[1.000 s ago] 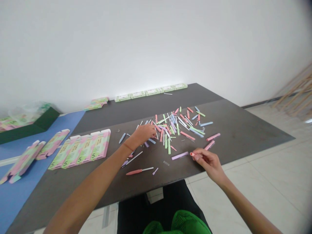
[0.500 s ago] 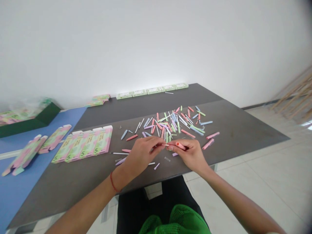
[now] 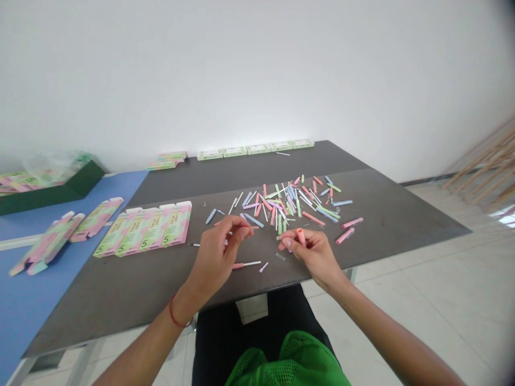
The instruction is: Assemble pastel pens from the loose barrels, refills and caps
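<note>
My right hand is closed around a pink pen barrel, whose open end points up, with thumb and index finger pressed together. To its left, my left hand is raised over the table with its fingertips pinched. A small pink pen part shows at those fingertips; the rest of it is hidden. Beyond both hands spreads a loose pile of pink, green, blue and purple pen parts and white refills. Below the left hand lies a pink piece with a white refill, near a small purple part.
Pink-and-green cartons lie in a row on the left, with more cartons on the blue surface. A dark green box stands behind them. Green packs line the wall. Two pink barrels lie at right.
My hands have come apart: the left moved away to the left, still pinched. The right stays nearly in place with the pink barrel, now more upright. The view has shifted slightly.
</note>
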### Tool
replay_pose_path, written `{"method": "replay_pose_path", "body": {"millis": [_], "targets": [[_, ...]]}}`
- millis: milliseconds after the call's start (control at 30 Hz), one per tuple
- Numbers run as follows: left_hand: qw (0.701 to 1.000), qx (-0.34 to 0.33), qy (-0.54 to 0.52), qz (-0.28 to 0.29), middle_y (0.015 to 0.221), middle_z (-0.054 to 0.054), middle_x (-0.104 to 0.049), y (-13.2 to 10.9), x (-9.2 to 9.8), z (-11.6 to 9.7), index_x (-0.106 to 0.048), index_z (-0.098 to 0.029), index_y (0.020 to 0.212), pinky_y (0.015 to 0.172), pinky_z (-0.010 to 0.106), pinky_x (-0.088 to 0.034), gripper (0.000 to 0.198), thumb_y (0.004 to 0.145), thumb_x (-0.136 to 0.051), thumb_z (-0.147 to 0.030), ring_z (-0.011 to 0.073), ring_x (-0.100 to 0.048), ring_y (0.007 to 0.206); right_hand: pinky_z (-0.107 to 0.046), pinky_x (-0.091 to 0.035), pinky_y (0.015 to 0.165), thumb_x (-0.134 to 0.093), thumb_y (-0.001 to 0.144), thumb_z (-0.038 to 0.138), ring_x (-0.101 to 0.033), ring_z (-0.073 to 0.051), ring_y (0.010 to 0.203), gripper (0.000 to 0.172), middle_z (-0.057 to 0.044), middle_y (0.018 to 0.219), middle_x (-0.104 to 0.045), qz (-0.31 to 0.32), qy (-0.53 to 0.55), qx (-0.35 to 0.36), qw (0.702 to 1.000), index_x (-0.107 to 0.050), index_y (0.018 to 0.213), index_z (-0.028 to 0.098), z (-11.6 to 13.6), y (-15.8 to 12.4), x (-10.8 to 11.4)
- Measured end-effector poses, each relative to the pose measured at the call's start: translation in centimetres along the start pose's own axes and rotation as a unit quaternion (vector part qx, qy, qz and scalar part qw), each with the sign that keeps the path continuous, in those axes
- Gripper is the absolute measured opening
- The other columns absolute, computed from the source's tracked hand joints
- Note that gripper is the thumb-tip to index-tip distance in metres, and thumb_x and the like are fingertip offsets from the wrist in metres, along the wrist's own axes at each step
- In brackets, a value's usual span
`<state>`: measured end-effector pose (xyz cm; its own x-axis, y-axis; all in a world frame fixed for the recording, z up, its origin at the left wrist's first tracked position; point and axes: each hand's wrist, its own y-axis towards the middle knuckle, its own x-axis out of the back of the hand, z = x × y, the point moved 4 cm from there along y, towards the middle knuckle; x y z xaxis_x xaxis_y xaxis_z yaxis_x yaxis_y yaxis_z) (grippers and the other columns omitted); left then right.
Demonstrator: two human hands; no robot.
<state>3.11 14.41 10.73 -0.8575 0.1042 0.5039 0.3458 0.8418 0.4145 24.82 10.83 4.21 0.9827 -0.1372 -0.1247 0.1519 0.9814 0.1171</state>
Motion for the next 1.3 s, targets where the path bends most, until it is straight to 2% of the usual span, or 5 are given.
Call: {"method": "replay_pose_path", "body": {"millis": [100, 333, 700, 933, 1300], "targets": [[0.994, -0.089, -0.01, 0.054, 0.105, 0.004, -0.081, -0.7, -0.8, -1.3, -0.075, -0.021, 0.099, 0.078, 0.027, -0.065, 0.014, 0.101, -0.065, -0.031, 0.0163, -0.077, 0.087, -0.024, -0.043, 0.052, -0.088, 0.077, 0.037, -0.058, -0.012, 0.056, 0.023, -0.005, 0.072, -0.077, 0.013, 0.045, -0.023, 0.999, -0.084, 0.088, 0.017, -0.1, -0.4, -1.0], [0.981, -0.188, -0.025, 0.051, 0.109, 0.004, -0.082, -1.6, -1.4, -1.9, -0.08, -0.022, 0.101, 0.09, 0.028, -0.065, 0.01, 0.094, -0.074, -0.018, 0.0152, -0.079, 0.094, -0.032, -0.059, 0.062, -0.095, 0.067, 0.041, -0.069, -0.019, 0.063, 0.026, -0.005, 0.065, -0.076, 0.036, 0.072, -0.027, 0.996, -0.085, 0.08, 0.02, 0.2, -0.9, -2.3], [0.99, -0.111, -0.08, 0.04, 0.1, 0.004, -0.081, -1.0, -0.2, -1.8, -0.084, -0.022, 0.094, 0.081, 0.025, -0.064, 0.011, 0.089, -0.079, -0.014, 0.0146, -0.077, 0.087, -0.028, -0.055, 0.063, -0.089, 0.076, 0.044, -0.069, -0.019, 0.07, 0.03, -0.006, 0.08, -0.079, 0.078, -0.071, 0.058, 0.993, -0.084, 0.09, 0.017, 1.6, -1.0, -2.0], [0.977, -0.207, -0.011, 0.056, 0.108, 0.003, -0.08, -2.9, 1.1, -5.2, -0.081, -0.022, 0.1, 0.083, 0.022, -0.064, 0.016, 0.09, -0.078, -0.011, 0.0126, -0.077, 0.091, -0.028, -0.044, 0.062, -0.066, 0.101, 0.035, -0.06, -0.016, 0.07, 0.025, -0.007, 0.085, -0.075, 0.179, -0.133, 0.186, 0.957, -0.082, 0.112, 0.021, 3.1, -2.0, -1.2], [0.962, -0.252, 0.048, 0.091, 0.118, 0.005, -0.078, -4.0, 0.1, -5.1, -0.075, -0.016, 0.11, 0.096, 0.02, -0.062, 0.018, 0.094, -0.073, -0.009, 0.0117, -0.076, 0.104, -0.027, -0.041, 0.062, -0.069, 0.099, 0.032, -0.058, -0.015, 0.07, 0.02, -0.005, 0.081, -0.069, 0.234, -0.064, 0.155, 0.958, -0.084, 0.106, 0.021, 2.5, -2.5, -1.7]]}}
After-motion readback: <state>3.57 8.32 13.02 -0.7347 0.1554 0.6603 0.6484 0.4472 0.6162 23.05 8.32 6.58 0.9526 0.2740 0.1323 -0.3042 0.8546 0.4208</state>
